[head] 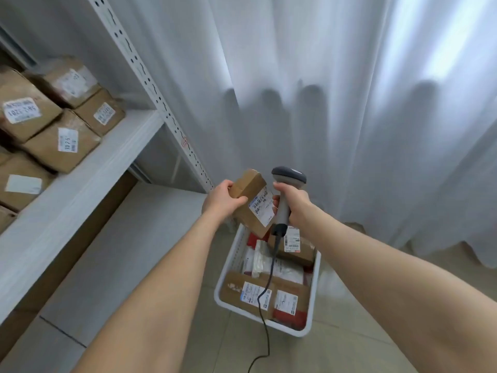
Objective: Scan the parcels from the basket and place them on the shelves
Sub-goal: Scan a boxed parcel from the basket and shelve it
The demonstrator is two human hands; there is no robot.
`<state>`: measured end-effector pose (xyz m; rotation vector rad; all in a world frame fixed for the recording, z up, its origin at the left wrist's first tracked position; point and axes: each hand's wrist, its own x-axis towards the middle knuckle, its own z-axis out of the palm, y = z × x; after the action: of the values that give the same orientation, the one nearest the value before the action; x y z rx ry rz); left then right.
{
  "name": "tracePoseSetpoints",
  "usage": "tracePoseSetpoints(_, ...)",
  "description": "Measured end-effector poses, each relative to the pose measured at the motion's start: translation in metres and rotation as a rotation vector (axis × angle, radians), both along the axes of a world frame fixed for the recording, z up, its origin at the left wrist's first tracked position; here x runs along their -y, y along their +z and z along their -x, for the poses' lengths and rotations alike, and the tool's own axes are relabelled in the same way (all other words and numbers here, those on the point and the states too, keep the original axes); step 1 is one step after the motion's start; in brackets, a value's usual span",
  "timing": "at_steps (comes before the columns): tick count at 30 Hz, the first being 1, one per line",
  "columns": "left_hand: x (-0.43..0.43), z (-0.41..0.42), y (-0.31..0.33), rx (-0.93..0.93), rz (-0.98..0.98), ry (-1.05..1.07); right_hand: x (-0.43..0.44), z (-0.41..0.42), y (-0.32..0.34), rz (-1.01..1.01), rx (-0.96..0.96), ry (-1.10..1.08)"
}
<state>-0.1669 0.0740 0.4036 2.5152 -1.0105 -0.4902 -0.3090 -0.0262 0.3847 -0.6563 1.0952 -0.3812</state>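
My left hand (222, 200) grips a small brown cardboard parcel (251, 203) by its upper end, tilted, with its white barcode label facing right. My right hand (291, 201) holds a grey handheld scanner (287, 184) by the handle, its head just right of the parcel's label. The scanner's black cable hangs down over the white basket (314, 300) on the floor below both hands. Several parcels lie in the basket: brown boxes with labels, white bags and red packets.
A white metal shelf (80, 181) stands at the left, holding several labelled brown boxes (64, 141). A perforated upright post (161, 103) runs diagonally down to the parcel. White curtains (349, 103) hang behind. The floor is tiled.
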Motion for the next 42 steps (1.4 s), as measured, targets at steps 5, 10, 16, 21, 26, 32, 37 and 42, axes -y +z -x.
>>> tracePoseSetpoints(5, -0.014, -0.015, 0.098, -0.105, 0.186, 0.047, -0.009, 0.004, 0.074, 0.133, -0.017, 0.05)
tracePoseSetpoints(10, -0.021, -0.023, 0.164, -0.237, 0.392, 0.046, -0.014, 0.007, 0.125, 0.26, 0.016, 0.115)
tracePoseSetpoints(16, -0.035, -0.016, 0.21, -0.411, 0.583, 0.13, -0.019, 0.02, 0.16, 0.282, 0.122, 0.228)
tracePoseSetpoints(21, -0.038, -0.003, 0.228, -0.458, 0.693, 0.196, -0.022, 0.037, 0.177, 0.305, 0.227, 0.348)
tracePoseSetpoints(26, -0.039, 0.014, 0.232, -0.555, 0.819, 0.275, -0.031, 0.049, 0.182, 0.298, 0.234, 0.426)
tracePoseSetpoints(32, -0.048, 0.034, 0.22, -0.642, 0.693, 0.329, -0.051, 0.045, 0.178, 0.254, 0.243, 0.311)
tracePoseSetpoints(37, -0.074, 0.054, 0.197, -0.735, 0.348, 0.269, -0.057, 0.043, 0.177, 0.261, 0.228, 0.195)
tracePoseSetpoints(42, -0.082, 0.053, 0.18, -0.786, 0.353, 0.276, -0.055, 0.053, 0.182, 0.266, 0.214, 0.114)
